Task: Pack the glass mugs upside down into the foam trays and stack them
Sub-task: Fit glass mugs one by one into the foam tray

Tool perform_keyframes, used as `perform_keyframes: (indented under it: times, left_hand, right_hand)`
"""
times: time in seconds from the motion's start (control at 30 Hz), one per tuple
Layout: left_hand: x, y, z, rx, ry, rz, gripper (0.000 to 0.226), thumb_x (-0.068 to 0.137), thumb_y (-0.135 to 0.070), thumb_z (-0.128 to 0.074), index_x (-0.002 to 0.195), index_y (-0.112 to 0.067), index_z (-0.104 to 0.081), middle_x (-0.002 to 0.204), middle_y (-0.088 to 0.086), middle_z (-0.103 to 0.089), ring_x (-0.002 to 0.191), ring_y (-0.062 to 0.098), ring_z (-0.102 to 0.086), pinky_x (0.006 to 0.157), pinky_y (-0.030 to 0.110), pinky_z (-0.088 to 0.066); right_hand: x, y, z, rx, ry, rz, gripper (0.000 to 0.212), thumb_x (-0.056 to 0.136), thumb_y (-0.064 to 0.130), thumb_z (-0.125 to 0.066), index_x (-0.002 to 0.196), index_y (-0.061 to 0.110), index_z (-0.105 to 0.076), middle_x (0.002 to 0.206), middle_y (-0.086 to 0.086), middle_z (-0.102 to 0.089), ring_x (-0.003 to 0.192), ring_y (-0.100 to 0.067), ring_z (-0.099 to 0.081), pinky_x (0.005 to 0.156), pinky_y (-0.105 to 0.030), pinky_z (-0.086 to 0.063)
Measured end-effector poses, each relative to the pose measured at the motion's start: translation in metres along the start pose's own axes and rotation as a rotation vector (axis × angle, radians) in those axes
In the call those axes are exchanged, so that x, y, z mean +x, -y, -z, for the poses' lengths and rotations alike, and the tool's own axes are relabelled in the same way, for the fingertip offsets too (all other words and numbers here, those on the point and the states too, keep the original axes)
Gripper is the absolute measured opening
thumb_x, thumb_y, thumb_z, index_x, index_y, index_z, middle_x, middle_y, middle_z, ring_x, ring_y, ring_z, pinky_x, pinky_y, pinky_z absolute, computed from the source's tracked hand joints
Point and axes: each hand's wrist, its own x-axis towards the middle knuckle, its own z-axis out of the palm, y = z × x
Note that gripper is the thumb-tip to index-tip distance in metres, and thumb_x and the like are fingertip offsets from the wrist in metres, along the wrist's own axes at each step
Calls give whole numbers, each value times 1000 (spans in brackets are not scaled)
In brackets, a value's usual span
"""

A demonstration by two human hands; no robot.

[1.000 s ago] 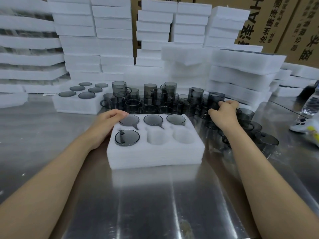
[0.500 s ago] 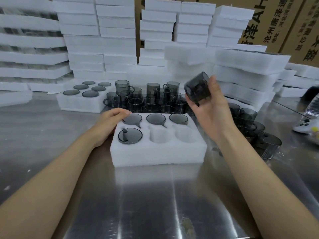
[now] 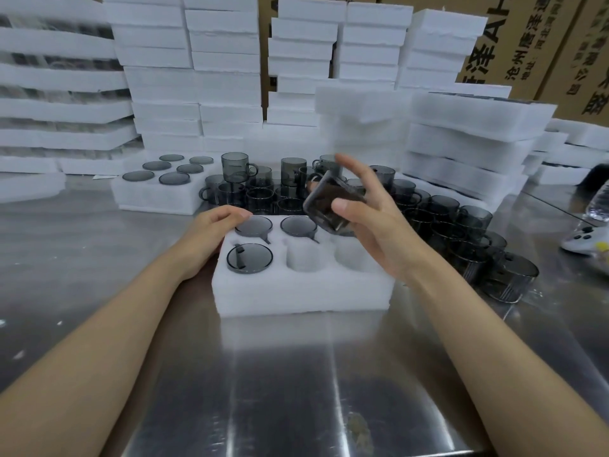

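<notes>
A white foam tray (image 3: 296,295) with six pockets lies in front of me on the steel table. Smoky glass mugs sit upside down in its back row and front left pocket (image 3: 249,257); the front middle pocket (image 3: 303,257) and front right pocket are bare. My right hand (image 3: 372,219) holds a tilted smoky mug (image 3: 329,206) above the tray's back right corner, thumb on its side. My left hand (image 3: 211,232) rests on the tray's back left corner, fingers curled over the edge.
Loose mugs (image 3: 461,222) crowd the table behind and right of the tray. A filled foam tray (image 3: 155,196) stands at the back left. Tall stacks of foam trays (image 3: 224,77) and cardboard boxes (image 3: 514,44) line the back. A white controller (image 3: 583,242) lies at the right edge.
My right hand took a mug from the pile on the right, lifted it, and has carried it left and down over the tray. My left hand stayed on the tray.
</notes>
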Motion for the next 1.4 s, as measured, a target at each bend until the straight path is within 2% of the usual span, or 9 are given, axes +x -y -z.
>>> perform_keyframes:
  times: [0.17,0.37,0.57,0.7,0.87,1.03,1.23,1.3,1.4]
  left_hand:
    - [0,1,1,-1,14,-6,13,91,-35,-62,88,-33,-75,99,-9,-73,95,6,-66,86,26,-47]
    - [1,1,2,14,12,-9,19,81,-46,-64,92,-33,-74,100,-12,-72,102,9,-65,90,28,-47]
    - [1,2,2,12,9,-11,17,83,-44,-64,91,-34,-74,99,-11,-73,99,9,-66,88,29,-48]
    - [0,0,1,8,15,-18,19,79,-46,-65,89,-34,-74,101,-10,-73,101,10,-65,89,29,-48]
    - [-1,-1,-1,3,-1,-26,14,91,-33,-61,85,-34,-74,96,-14,-73,92,-1,-66,80,21,-45]
    - [-1,-2,-2,12,-11,-19,14,91,-31,-61,86,-32,-74,95,-14,-73,92,-1,-66,82,22,-45]
    - [0,-2,-2,28,-12,-21,14,91,-29,-61,87,-29,-74,98,-8,-72,103,13,-64,95,31,-46]
    - [0,-2,-3,29,-26,-30,15,91,-27,-61,83,-30,-74,93,-11,-72,97,9,-63,92,28,-45]
    - [1,-2,-5,40,-39,-69,21,92,-23,-59,77,-30,-72,82,-18,-70,85,-4,-62,82,20,-41]
  right_hand:
    - [-5,-3,-6,-312,102,18,48,76,19,-72,120,31,-58,118,5,-65,112,-12,-61,90,-25,-47]
    - [-8,-4,-15,-641,182,-15,49,78,22,-76,124,29,-58,117,12,-64,109,-10,-60,102,-36,-46]
    - [-12,-4,-21,-799,196,30,47,80,21,-76,123,19,-58,126,8,-56,113,-6,-56,102,-26,-42]
    - [-12,-2,-23,-1017,324,117,62,88,30,-67,144,21,-39,155,10,-26,139,1,-26,114,-18,-22]
    - [-12,-9,-25,-1255,493,10,78,88,54,-55,152,28,-19,158,19,-12,146,-2,1,121,-33,-3]
    - [-12,-15,-22,-1378,580,-70,96,80,72,-49,152,35,3,157,26,6,144,-3,16,115,-31,14]
    - [-13,-11,-24,-1149,489,-106,81,81,71,-40,151,36,-18,153,31,-13,140,13,-1,118,-21,4]
    - [-8,-6,-23,-898,309,-126,64,88,58,-48,146,33,-36,135,35,-38,126,22,-31,115,-18,-21]
    - [17,-9,-10,-859,-121,-3,41,94,26,-58,135,26,-53,113,19,-57,97,-7,-63,97,-30,-48]
